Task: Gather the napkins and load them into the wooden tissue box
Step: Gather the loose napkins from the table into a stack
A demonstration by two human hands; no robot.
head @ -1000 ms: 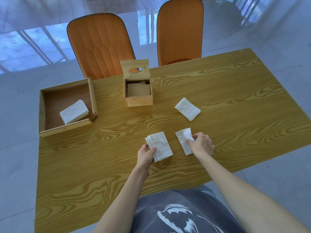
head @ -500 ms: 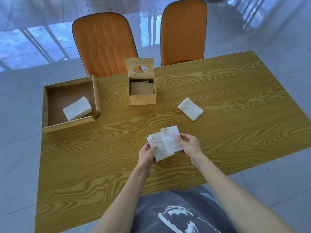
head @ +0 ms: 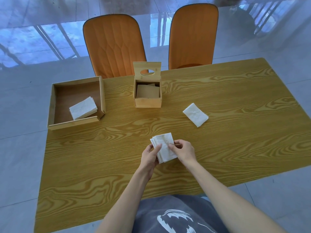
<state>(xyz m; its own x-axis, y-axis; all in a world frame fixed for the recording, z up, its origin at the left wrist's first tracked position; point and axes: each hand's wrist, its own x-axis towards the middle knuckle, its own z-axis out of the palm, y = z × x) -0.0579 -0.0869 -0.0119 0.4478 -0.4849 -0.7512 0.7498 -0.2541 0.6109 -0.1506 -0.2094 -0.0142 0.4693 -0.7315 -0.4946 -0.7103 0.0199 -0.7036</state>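
Compared with 0.5 s ago, the napkin the right hand (head: 184,151) was laying on the pile now sits squared up with it, and both hands have closed in on the stack of napkins (head: 164,147) from either side. Compared with 1 s ago, the single napkin that lay just right of the stack is gone from the tabletop (head: 235,140); it is on the stack.

The left hand (head: 149,156) grips the stack's left edge, thumb on top; the right hand pinches its right edge with curled fingers. The stack is held near the middle of the tabletop's near edge, its long axis running from the near edge toward the far edge, tilted slightly left.

1 loose napkin (head: 195,114) lies apart toward the right, its long axis diagonal, far-left to near-right. The wooden tissue box (head: 147,102) stands at the far edge, lid raised upright. A wooden tray (head: 74,122) at the far-left corner holds another pile of napkins (head: 83,110).
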